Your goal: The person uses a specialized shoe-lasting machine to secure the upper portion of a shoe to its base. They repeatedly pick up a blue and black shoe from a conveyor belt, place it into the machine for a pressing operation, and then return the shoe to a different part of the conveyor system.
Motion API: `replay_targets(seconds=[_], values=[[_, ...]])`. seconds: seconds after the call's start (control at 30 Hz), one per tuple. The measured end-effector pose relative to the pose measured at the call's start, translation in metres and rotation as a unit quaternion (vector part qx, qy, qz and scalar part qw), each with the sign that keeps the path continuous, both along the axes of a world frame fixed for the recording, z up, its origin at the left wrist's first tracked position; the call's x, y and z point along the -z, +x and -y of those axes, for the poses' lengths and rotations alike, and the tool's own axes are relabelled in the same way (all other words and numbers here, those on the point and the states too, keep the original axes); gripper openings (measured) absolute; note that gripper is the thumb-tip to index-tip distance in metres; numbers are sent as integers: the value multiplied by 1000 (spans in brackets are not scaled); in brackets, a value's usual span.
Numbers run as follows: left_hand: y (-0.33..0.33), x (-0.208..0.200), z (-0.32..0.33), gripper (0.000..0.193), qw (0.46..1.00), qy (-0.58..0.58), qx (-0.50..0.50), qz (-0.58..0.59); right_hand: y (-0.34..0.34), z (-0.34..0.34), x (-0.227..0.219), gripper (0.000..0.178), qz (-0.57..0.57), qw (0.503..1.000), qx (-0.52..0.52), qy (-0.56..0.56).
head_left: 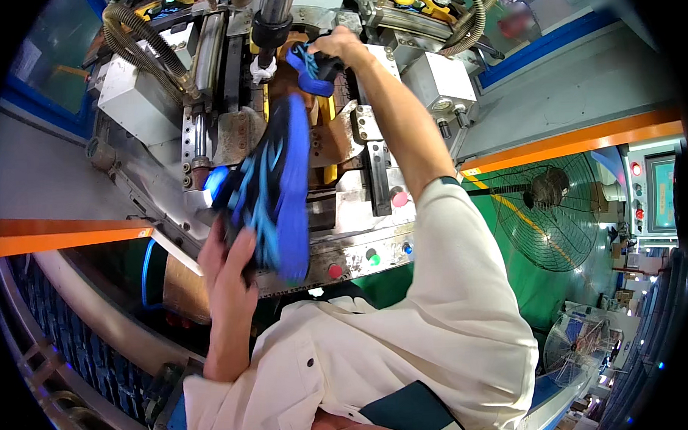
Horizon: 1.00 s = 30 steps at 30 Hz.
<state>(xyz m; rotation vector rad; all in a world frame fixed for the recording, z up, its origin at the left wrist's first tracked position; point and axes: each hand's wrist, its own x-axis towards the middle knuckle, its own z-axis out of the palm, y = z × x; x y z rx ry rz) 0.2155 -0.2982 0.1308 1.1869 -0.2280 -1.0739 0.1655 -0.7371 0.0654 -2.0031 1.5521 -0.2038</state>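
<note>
A: Where is the left grip (228,257), and what has it got?
B: It is on the near left side; it is closed around the near end of a big-looking blue and black shoe (286,194); that shoe is tipped on its side, with its blue sole facing right and light blue stripes on its dark top; it looks a bit blurry.
A: And the right grip (340,47)?
B: That one reaches far away, into the metal machine (235,139); its fingers are bent around the dark part of a second blue shoe (314,76); I can't tell if that shoe sits on the machine or is up in the air.
A: What is around the shoes?
B: A thick metal rod (273,24) stands just left of the second shoe; a white box (131,97) is on the far left, with bendy hoses (145,47) near it; another pale box (439,83) is to the right of the right arm.
A: Any buttons?
B: Yes, on the near edge of the machine; there is a red button (335,271), then a green button (373,256) to its right, then a blue button (407,248); a round wire fan (548,208) stands well off to the right, over a green floor (520,281).
</note>
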Motion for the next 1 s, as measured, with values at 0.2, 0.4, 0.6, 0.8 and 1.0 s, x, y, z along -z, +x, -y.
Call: replay_targets(seconds=[0.2,0.4,0.6,0.8,1.0], values=[[2,68,-202,52,876,174,-108,437,40,-44,83,42,-6,991,33,-132],[-46,72,-267,56,809,360,-218,411,61,-63,122,48,19,981,47,-187],[-93,69,-245,30,868,252,-395,166,60,-46,114,84,-6,997,20,-79],[-116,50,-225,57,886,203,-417,16,-17,-170,30,78,260,883,-146,-363],[-130,56,-231,43,904,160,-396,16,-87,-408,93,39,432,826,-326,-156]])
